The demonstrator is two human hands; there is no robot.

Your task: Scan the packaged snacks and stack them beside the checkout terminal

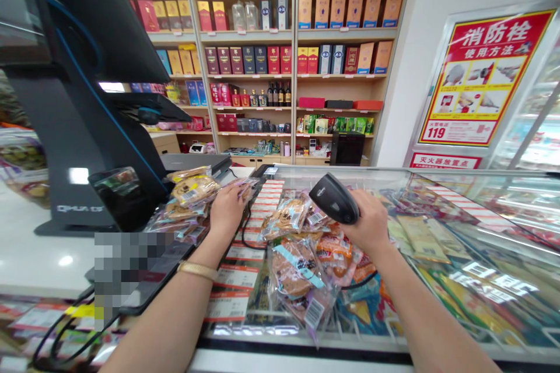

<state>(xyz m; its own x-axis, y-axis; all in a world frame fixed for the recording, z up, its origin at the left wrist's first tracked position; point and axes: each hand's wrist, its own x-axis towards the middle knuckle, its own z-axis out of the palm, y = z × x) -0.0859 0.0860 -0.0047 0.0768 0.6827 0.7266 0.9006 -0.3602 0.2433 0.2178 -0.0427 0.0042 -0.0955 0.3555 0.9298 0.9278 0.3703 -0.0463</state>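
Note:
My right hand (368,222) is closed round the handle of a black barcode scanner (335,198), whose head points up and to the left. Under it, on the glass freezer lid, lies a pile of clear-wrapped cookie packets (295,271) and orange snack packets (335,249). My left hand (228,205) reaches forward on the left, its fingers closed on a clear plastic packet (247,187); the contents are hard to make out. Just left of that hand, more cookie packets (192,189) are stacked beside the checkout terminal.
A black checkout terminal (79,145) stands on the white counter (48,262) at left. Price labels (231,297) line the freezer (437,186), with frozen goods under its glass. Shelves of boxed bottles (249,61) fill the back wall. A black cable (247,233) runs between the hands.

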